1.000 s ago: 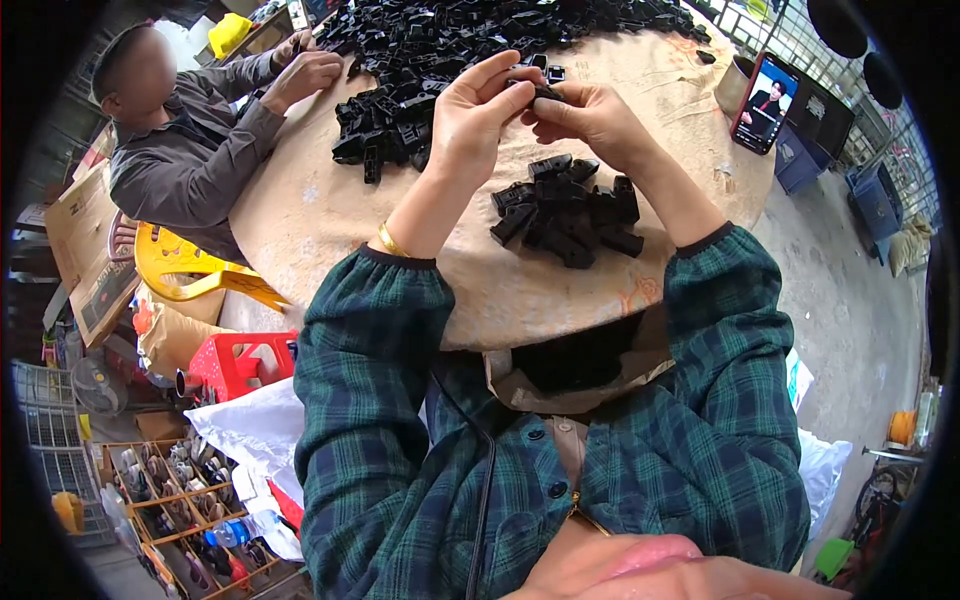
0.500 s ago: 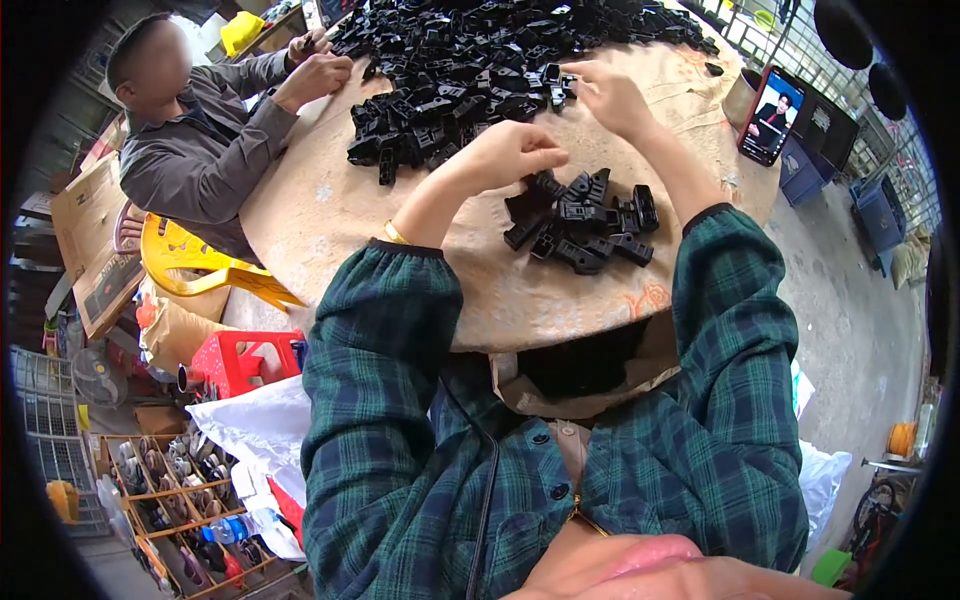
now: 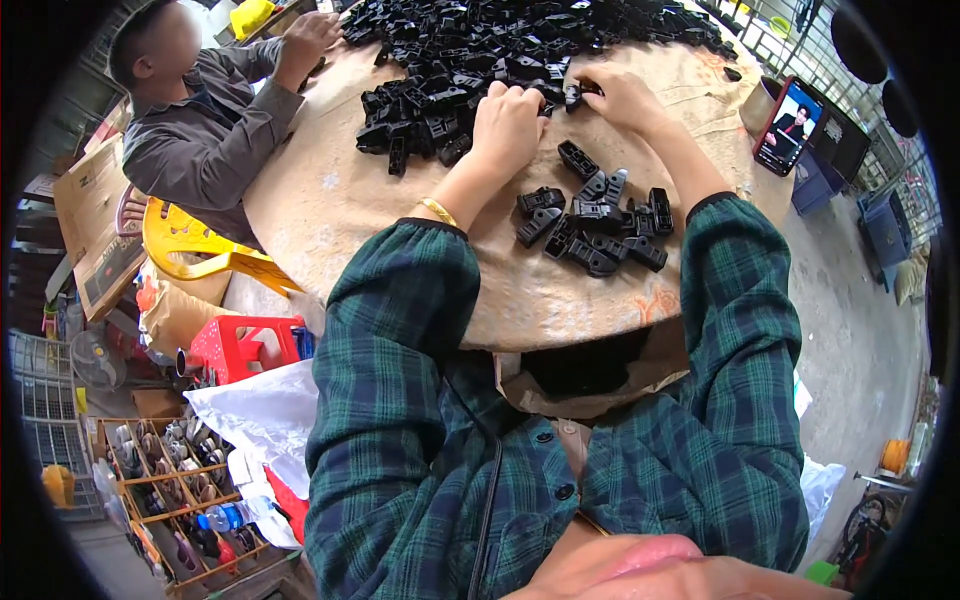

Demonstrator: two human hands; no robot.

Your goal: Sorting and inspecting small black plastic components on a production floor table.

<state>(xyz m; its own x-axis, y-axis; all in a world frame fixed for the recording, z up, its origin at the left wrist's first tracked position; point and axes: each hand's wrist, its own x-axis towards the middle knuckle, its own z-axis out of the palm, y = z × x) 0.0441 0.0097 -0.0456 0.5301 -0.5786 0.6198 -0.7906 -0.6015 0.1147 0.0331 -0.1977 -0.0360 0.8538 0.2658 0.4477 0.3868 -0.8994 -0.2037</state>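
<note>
Both our hands work at the near edge of the far pile of black plastic parts (image 3: 500, 45) on the desk (image 3: 340, 200). Left hand (image 3: 508, 120) curled, contents hidden; right hand (image 3: 618, 98) pinches one black part (image 3: 574, 95). We judge it light, stiff, easily held by its edges.

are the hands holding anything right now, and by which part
Both hands are at the near edge of the big pile of black plastic parts. The right hand pinches one small black part by its end; the left hand is curled, its grip hidden.
</note>
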